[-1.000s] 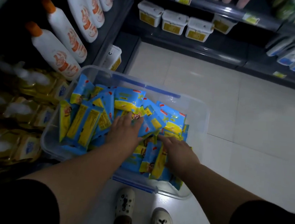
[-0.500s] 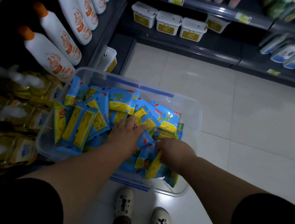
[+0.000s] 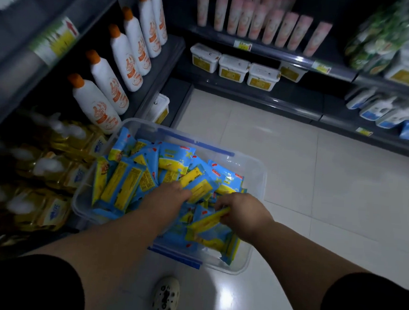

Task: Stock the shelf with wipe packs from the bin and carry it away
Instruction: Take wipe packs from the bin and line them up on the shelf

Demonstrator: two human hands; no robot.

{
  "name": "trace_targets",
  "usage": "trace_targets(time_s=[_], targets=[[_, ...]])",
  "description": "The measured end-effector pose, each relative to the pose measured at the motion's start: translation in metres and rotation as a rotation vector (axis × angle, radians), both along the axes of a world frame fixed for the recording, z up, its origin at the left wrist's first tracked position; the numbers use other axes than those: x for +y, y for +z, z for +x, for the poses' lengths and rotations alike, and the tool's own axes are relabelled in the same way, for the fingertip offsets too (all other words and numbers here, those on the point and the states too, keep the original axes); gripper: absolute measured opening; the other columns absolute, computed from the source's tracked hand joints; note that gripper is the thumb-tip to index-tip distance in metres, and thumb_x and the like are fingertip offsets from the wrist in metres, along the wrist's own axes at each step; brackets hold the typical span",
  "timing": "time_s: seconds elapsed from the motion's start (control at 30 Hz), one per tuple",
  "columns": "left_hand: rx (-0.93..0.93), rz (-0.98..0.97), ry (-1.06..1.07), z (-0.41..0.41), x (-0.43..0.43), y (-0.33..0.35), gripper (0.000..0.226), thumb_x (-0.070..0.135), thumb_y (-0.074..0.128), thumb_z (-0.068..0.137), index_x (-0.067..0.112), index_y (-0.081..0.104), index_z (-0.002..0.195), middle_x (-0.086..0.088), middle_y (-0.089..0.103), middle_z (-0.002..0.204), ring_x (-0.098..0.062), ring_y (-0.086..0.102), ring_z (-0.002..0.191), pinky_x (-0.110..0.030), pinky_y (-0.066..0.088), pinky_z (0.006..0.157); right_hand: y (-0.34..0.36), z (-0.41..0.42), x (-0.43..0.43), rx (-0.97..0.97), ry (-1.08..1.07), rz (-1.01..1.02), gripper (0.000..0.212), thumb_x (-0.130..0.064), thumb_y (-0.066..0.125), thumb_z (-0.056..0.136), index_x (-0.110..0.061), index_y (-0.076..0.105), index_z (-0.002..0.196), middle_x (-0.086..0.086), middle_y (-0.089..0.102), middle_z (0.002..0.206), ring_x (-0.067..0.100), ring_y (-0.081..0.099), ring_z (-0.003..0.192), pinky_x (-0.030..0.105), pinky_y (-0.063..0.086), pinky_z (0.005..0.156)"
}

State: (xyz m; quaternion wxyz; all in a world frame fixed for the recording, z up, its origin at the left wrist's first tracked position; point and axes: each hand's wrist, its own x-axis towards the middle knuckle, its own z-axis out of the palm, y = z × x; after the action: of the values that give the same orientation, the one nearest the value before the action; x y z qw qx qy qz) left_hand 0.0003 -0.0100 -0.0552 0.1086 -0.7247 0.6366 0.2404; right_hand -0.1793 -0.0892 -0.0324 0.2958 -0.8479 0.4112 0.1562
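Inside the clear bin (image 3: 254, 173) on the floor, the wipe packs (image 3: 127, 185) lie jumbled. One pack (image 3: 207, 220) lies crosswise between both hands, gripped at its right end by the right hand (image 3: 243, 214), fingers curled. The left hand (image 3: 168, 197), equally near, lies palm-down; its fingertips are hidden, so its hold cannot be told.

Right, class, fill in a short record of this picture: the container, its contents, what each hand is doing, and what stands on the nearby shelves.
Container: clear bin with blue handles, on the tiled floor
Contents: blue-and-yellow wipe packs, loosely heaped
Left: left hand reaches in among the packs, fingertips hidden, grip unclear
Right: right hand grips a yellow-edged pack
Left shelf: white bottles with orange caps; yellow pouches below
Far shelf: white tubs; pink tubes above
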Motion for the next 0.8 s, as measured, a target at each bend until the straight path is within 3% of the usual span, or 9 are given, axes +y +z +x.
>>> trace_targets(time_s=[0.13,0.23,0.33,0.4,0.43,0.53,0.63,0.73,0.8], targets=[[0.070,-0.079,0.196,0.001,0.012,0.039,0.053,-0.002,0.048,0.090,0.024,0.042,0.136,-0.012,0.045,0.126,-0.032,0.053,0.104,-0.040,0.048,0.079,0.035,-0.007,-0.002,-0.085,-0.085,0.011,0.023,-0.017,0.066,0.081,-0.029,0.067,0.101,-0.002,0.065,0.095,0.019,0.061,0.092,0.023,0.042,0.072],[0.063,-0.188,0.351,-0.006,0.026,0.070,0.049,0.005,0.047,0.095,0.028,0.039,0.138,-0.011,0.043,0.128,-0.031,0.054,0.098,-0.042,0.050,0.076,0.063,-0.015,0.000,-0.207,-0.235,0.085,0.023,-0.012,0.065,0.081,-0.032,0.065,0.092,-0.001,0.063,0.079,0.015,0.060,0.068,0.016,0.043,0.056],[0.086,-0.308,0.510,-0.016,0.047,0.105,0.041,0.010,0.048,0.096,0.025,0.042,0.134,-0.010,0.043,0.130,-0.030,0.053,0.102,-0.040,0.049,0.080,0.089,-0.024,0.006,-0.324,-0.365,0.142,0.020,-0.015,0.070,0.080,-0.029,0.065,0.093,0.001,0.065,0.078,0.012,0.058,0.060,0.017,0.048,0.059],[0.133,-0.394,0.635,-0.024,0.065,0.133,0.043,0.010,0.049,0.096,0.022,0.043,0.137,-0.011,0.043,0.135,-0.029,0.049,0.113,-0.037,0.045,0.086,0.111,-0.030,0.014,-0.445,-0.476,0.255,0.017,-0.015,0.073,0.079,-0.024,0.066,0.092,0.004,0.067,0.081,0.016,0.061,0.063,0.030,0.055,0.063],[0.149,-0.441,0.702,-0.028,0.075,0.148,0.044,0.013,0.049,0.096,0.021,0.043,0.139,-0.010,0.042,0.137,-0.028,0.048,0.117,-0.036,0.044,0.088,0.123,-0.032,0.020,-0.504,-0.538,0.330,0.015,-0.015,0.072,0.080,-0.022,0.066,0.092,0.004,0.066,0.079,0.016,0.061,0.062,0.032,0.055,0.057],[0.201,-0.620,0.890,-0.044,0.108,0.196,0.043,0.016,0.053,0.093,0.021,0.047,0.136,-0.007,0.051,0.128,-0.023,0.052,0.112,-0.030,0.046,0.086,0.165,-0.036,0.041,-0.615,-0.640,0.550,0.005,-0.014,0.069,0.084,-0.017,0.065,0.087,0.001,0.062,0.070,0.011,0.054,0.051,0.021,0.045,0.047],[0.310,-0.784,1.049,-0.061,0.143,0.245,0.028,0.010,0.054,0.089,0.027,0.057,0.111,0.008,0.060,0.095,-0.009,0.059,0.078,-0.017,0.044,0.057,0.205,-0.034,0.065,-0.675,-0.583,0.649,0.006,-0.014,0.068,0.084,-0.013,0.067,0.078,0.002,0.062,0.067,0.013,0.051,0.050,0.022,0.040,0.051],[0.498,-0.874,1.221,-0.070,0.181,0.289,0.021,0.009,0.055,0.084,0.029,0.054,0.088,0.001,0.063,0.085,-0.022,0.063,0.076,-0.037,0.054,0.063,0.244,-0.024,0.097,-0.667,-0.417,0.602,0.018,-0.011,0.073,0.080,-0.012,0.065,0.064,0.005,0.066,0.063,0.013,0.058,0.049,0.020,0.046,0.046],[0.542,-0.889,1.253,-0.074,0.209,0.315,0.018,0.009,0.058,0.082,0.024,0.050,0.088,-0.009,0.064,0.087,-0.027,0.063,0.076,-0.039,0.052,0.061,0.266,-0.016,0.121,-0.613,-0.242,0.466,0.016,-0.014,0.080,0.073,-0.014,0.064,0.072,0.004,0.070,0.068,0.015,0.064,0.060,0.025,0.053,0.055]])
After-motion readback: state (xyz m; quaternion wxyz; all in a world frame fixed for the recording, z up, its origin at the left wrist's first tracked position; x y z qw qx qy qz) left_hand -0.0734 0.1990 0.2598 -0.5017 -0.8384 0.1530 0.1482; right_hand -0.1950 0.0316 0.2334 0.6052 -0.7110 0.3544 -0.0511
